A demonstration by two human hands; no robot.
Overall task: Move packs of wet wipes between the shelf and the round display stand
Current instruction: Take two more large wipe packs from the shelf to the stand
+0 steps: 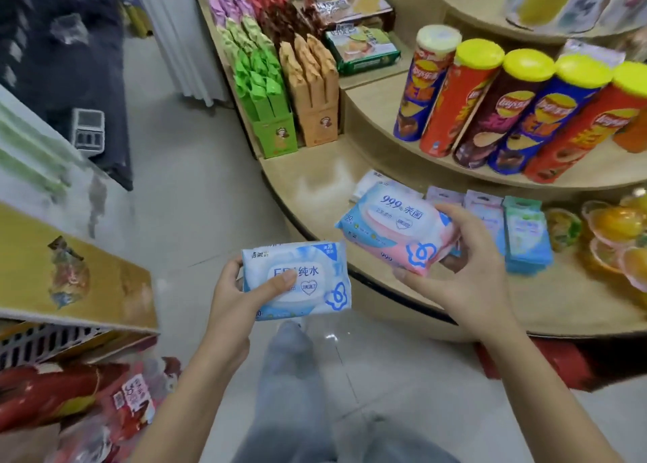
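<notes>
My left hand (241, 287) grips a light blue pack of wet wipes (297, 280) by its left end, thumb on top, over the floor in front of the stand. My right hand (465, 266) holds a pink and blue pack of wet wipes (392, 228) from its right side, just above the lowest tier of the round display stand (315, 189). Another white pack (367, 182) lies on that tier behind the pink one. The shelf (70, 280) is at the left edge.
Small pastel packets (525, 231) and cups of orange jelly (612, 224) lie on the lowest tier to the right. Crisp tubes (490, 112) lean on the tier above. Boxes of sachets (280, 88) stand at the stand's left. My legs are below, on grey floor.
</notes>
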